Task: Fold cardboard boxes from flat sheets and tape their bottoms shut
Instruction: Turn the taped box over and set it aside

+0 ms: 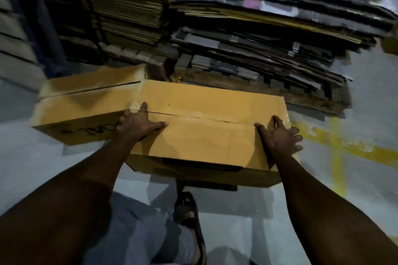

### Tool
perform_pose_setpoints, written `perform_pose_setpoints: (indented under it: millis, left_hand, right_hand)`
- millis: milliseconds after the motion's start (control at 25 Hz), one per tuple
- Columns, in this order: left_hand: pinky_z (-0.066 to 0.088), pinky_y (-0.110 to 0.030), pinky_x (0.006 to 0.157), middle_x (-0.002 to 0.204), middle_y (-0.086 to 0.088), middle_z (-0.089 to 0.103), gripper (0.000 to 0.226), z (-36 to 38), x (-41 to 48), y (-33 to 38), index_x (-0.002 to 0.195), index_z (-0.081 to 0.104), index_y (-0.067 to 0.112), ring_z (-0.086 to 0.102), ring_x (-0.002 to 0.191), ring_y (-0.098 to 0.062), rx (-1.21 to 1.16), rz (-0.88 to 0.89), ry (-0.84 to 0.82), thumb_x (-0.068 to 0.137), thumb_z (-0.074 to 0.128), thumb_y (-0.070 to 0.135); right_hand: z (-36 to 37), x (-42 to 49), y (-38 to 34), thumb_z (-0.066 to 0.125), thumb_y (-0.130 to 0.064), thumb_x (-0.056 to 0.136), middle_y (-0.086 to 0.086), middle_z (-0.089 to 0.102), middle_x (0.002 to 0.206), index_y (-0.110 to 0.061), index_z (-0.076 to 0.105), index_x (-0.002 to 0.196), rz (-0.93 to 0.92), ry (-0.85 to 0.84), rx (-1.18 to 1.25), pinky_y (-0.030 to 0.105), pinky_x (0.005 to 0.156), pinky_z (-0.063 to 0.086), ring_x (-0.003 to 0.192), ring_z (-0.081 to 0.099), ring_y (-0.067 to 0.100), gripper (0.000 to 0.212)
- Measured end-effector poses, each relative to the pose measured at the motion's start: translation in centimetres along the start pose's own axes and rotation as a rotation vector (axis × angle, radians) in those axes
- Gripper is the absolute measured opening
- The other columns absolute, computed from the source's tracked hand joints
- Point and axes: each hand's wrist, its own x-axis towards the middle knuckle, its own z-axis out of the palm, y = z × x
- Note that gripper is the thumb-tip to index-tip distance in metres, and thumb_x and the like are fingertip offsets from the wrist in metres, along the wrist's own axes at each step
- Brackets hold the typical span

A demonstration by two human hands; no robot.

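Observation:
A brown cardboard box [206,135] stands in front of me with its two closed flaps facing up and a seam running across them. My left hand [140,122] lies flat on the left end of the flaps, fingers spread over the seam. At the right end, my right hand [280,137] wraps over the box's edge, thumb on top and fingers down the side. A second folded box [81,105] with black lettering lies just behind and to the left, touching the first.
Tall stacks of flat cardboard sheets [247,28] sit on a wooden pallet [301,94] right behind the boxes. The grey floor carries yellow painted lines [336,146] at the right. My sandalled foot [189,217] stands below the box.

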Motion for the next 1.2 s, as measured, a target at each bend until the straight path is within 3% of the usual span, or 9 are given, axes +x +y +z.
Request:
perform_pose_setpoints:
  millis: [280,480,680,920,1200]
  left_hand:
    - [0.029,-0.062,0.103,0.144,-0.026,0.023,0.113,-10.8,-0.6,-18.8,0.148,0.015,0.039,0.028,0.129,-0.050,-0.067,-0.272,0.181,0.056,0.064,0.083]
    - [0.029,-0.059,0.101,0.142,-0.026,0.028,0.118,-12.6,-0.4,-29.4,0.147,0.014,0.039,0.033,0.127,-0.047,-0.067,-0.428,0.245,0.051,0.058,0.091]
    - [0.029,-0.059,0.102,0.145,-0.025,0.025,0.115,-9.5,3.2,-35.8,0.146,0.015,0.038,0.030,0.130,-0.048,-0.017,-0.478,0.239,0.052,0.052,0.094]
    - [0.027,-0.064,0.104,0.151,-0.025,0.009,0.119,-3.3,8.9,-42.2,0.149,0.012,0.040,0.019,0.134,-0.052,-0.020,-0.453,0.092,0.052,0.063,0.086]
    - [0.030,-0.058,0.103,0.148,-0.021,0.014,0.114,-2.4,13.7,-44.5,0.148,0.011,0.039,0.022,0.131,-0.048,0.053,-0.479,0.091,0.057,0.065,0.082]
  right_hand:
    - [5.3,-8.9,-19.0,0.049,-0.085,0.074,0.021,0.031,0.141,-0.045,0.035,0.143,-0.297,-0.089,0.017,0.056,0.101,0.029,0.126,0.032,0.046,0.081]
    - [12.4,-14.6,-27.5,0.049,-0.082,0.077,0.021,0.034,0.137,-0.044,0.039,0.139,-0.435,-0.089,0.011,0.057,0.100,0.030,0.124,0.034,0.046,0.074]
    - [20.6,-16.7,-30.7,0.049,-0.080,0.077,0.023,0.039,0.129,-0.041,0.045,0.135,-0.442,-0.075,-0.034,0.054,0.097,0.033,0.119,0.039,0.044,0.070]
    - [30.5,-16.7,-30.5,0.051,-0.074,0.082,0.022,0.036,0.131,-0.042,0.039,0.140,-0.392,-0.133,-0.081,0.055,0.099,0.033,0.119,0.037,0.045,0.067]
    - [34.5,-15.4,-33.6,0.050,-0.070,0.085,0.021,0.037,0.132,-0.039,0.040,0.137,-0.417,-0.040,-0.106,0.055,0.097,0.034,0.117,0.038,0.045,0.061]
